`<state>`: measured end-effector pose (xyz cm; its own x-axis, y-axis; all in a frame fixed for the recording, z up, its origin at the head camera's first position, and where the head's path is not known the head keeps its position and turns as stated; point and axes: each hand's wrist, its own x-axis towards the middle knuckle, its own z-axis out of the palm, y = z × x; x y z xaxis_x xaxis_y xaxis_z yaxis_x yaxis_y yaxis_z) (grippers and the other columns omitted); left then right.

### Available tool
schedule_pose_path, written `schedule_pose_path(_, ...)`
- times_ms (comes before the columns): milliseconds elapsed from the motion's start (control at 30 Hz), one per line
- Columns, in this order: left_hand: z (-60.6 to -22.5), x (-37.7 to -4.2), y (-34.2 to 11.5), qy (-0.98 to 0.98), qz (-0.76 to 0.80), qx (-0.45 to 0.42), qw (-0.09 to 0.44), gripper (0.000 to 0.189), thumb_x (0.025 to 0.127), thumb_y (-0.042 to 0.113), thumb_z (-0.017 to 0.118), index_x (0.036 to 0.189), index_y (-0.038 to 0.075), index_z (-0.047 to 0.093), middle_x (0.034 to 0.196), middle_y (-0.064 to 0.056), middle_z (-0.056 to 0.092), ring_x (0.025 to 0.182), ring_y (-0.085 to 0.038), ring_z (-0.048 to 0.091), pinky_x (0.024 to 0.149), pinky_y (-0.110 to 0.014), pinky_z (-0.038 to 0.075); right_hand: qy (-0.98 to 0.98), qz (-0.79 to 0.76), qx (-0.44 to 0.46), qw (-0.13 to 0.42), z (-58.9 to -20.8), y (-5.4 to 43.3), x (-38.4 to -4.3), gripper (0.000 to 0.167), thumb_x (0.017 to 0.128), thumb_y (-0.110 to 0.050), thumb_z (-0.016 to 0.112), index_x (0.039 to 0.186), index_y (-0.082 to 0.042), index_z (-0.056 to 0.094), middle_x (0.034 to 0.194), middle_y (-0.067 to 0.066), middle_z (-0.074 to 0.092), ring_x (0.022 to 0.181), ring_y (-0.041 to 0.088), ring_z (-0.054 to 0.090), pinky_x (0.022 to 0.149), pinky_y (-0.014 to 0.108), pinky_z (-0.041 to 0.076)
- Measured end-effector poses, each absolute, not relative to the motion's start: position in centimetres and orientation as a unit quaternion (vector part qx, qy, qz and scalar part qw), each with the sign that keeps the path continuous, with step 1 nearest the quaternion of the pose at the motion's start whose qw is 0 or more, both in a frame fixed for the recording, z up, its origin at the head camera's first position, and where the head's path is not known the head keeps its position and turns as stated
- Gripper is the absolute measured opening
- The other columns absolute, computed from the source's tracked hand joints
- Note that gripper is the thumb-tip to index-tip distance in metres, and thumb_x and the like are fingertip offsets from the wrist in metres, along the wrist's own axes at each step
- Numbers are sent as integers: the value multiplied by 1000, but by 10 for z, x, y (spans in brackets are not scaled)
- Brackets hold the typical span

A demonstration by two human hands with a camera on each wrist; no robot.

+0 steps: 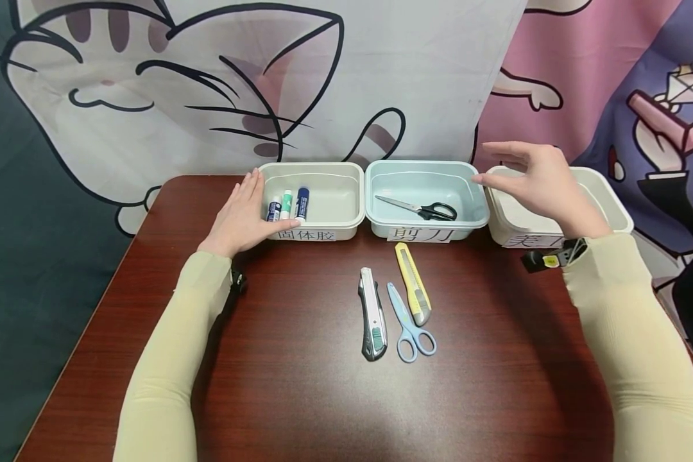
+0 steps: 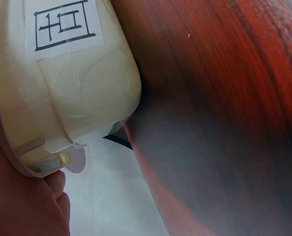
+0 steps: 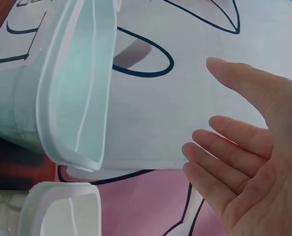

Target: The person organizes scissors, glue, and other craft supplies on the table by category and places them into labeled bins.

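At the left end of the cream bin [image 1: 337, 221] in the head view, my left hand [image 1: 239, 215] lies along the rim with straight fingers, the thumb over the front edge. Several glue sticks [image 1: 303, 202] stand inside that bin. My right hand [image 1: 539, 186] is raised over the right-hand cream bin [image 1: 603, 186], thumb and fingers spread apart and holding nothing. Its fingertips point toward the light blue bin [image 1: 381, 221] in the middle, which contains black-handled scissors [image 1: 433, 211]. The right wrist view shows the right hand [image 3: 249, 162] with its palm bare, beside the blue bin [image 3: 45, 98].
On the brown table [image 1: 300, 398], in front of the bins, lie a grey box cutter [image 1: 373, 314], light blue scissors [image 1: 409, 327] and a yellow box cutter [image 1: 412, 282]. A printed cloth [image 1: 439, 77] hangs behind the bins. Paper labels mark the bins' fronts.
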<state>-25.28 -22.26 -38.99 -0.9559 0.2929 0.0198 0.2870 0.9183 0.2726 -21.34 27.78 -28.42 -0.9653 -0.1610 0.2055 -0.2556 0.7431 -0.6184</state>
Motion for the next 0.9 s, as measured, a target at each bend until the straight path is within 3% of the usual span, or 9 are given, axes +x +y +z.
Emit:
schedule_pose_path(200, -389, -253, -221, 979, 143, 148, 11, 131, 80, 86, 53, 161, -2, 0, 168, -15, -5, 154, -26, -5, 123, -38, -4, -929, 347, 102, 76, -281, 282, -204, 58, 87, -35, 83, 137, -13, 67, 134, 11, 65, 121, 16, 62, 99, 18, 47)
schedule_pose_path(467, -389, -253, -219, 978, 142, 150, 12, 130, 80, 86, 53, 161, -2, 1, 169, -14, -5, 155, -27, -4, 123, -39, -3, -931, 347, 95, 67, -280, 282, -197, 57, 88, -35, 82, 138, -14, 66, 137, 12, 63, 124, 36, 59, 103, 25, 47)
schedule_pose_path(633, -390, -253, -216, 978, 144, 152, 8, 131, 80, 87, 53, 161, -2, 1, 169, -14, -4, 155, -28, -3, 123, -39, -2, -932, 345, 99, 55, -283, 282, -194, 59, 89, -38, 81, 140, -13, 65, 139, 11, 61, 126, 36, 58, 106, 33, 46)
schedule_pose_path(900, -390, -252, -211, 977, 147, 152, 7, 131, 80, 87, 53, 161, -2, 2, 169, -13, -4, 154, -24, -5, 123, -38, -3, -929, 348, 112, 55, -289, 279, -192, 59, 87, -37, 83, 138, -13, 66, 136, 10, 64, 125, 34, 59, 103, 26, 47)
